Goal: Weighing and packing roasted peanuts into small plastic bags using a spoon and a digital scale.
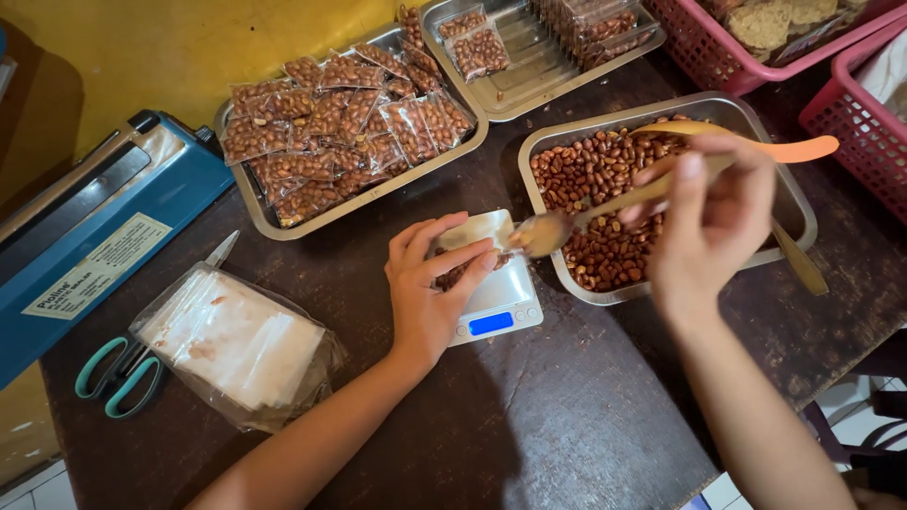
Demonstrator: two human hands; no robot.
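Left hand (430,293) over the small digital scale (496,312), fingers (463,266) curled loosely around a small clear bag (463,269) part-filled with peanuts, mouth of the bag turned toward the right. Right hand (709,222) raised above the steel tray of loose peanuts (605,203), fingers pinched shut around the handle of a spoon (557,227). Long axis of spoon running from upper right down to lower left, bowl just beside the bag's mouth and touching or nearly touching it; cannot tell which. Bag therefore directly left of the spoon bowl, left hand nearer to it. A second orange-handled utensil (798,148) resting across the tray's far rim.

Packages and labels: sealed small clear packets of peanuts (345,123) heaped in a steel tray at upper left; a few more packets (477,47) in a second steel tray behind it. Stack of empty clear bags (236,345) inside a clear wrapper at lower left, beside teal-handled scissors (123,373). Blue heat sealer (94,236) at far left, bearing a pale rectangular label. Pink baskets (850,123) at upper right.
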